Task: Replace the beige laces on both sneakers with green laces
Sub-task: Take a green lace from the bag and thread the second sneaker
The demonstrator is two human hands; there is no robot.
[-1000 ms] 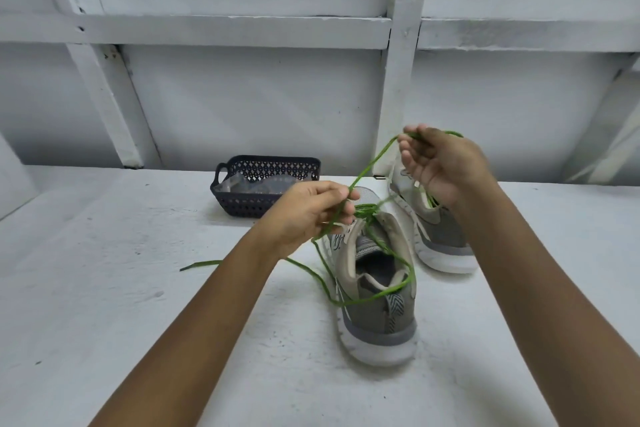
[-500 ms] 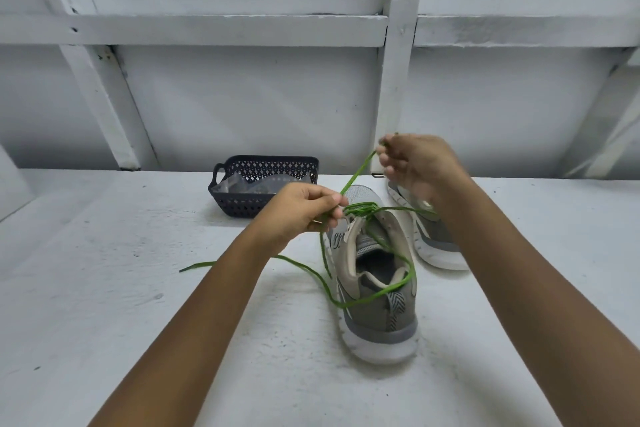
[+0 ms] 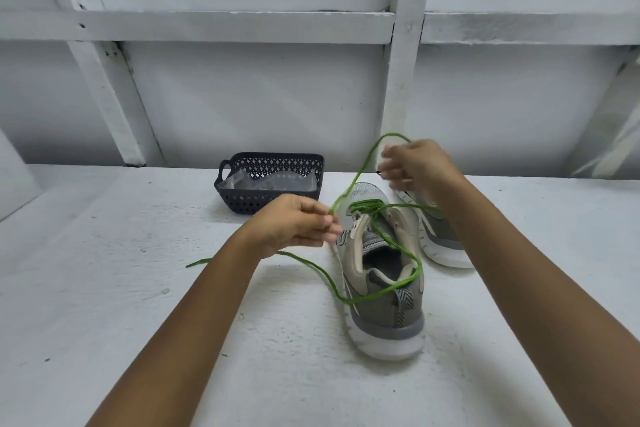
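Dark perforated plastic basket (image 3: 249, 204) at the back of the white table (image 3: 138, 288). Left hand (image 3: 294, 225) pinches thin green lace (image 3: 359, 174) just beside the toe of the near grey-beige mesh sneaker (image 3: 381, 295); the lace is threaded in the front eyelets, slack looping round the heel. Right hand (image 3: 419, 166), blurred, fingers curled on the lace's raised arc, above the second grey sneaker (image 3: 445, 246).

No text can be read; a dark mark (image 3: 344, 237) on the near sneaker (image 3: 379, 314) is too blurred

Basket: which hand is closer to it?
Left. The left hand, pinching the lace, is just in front of the basket. The right hand, holding the lace too, is farther off to its right.
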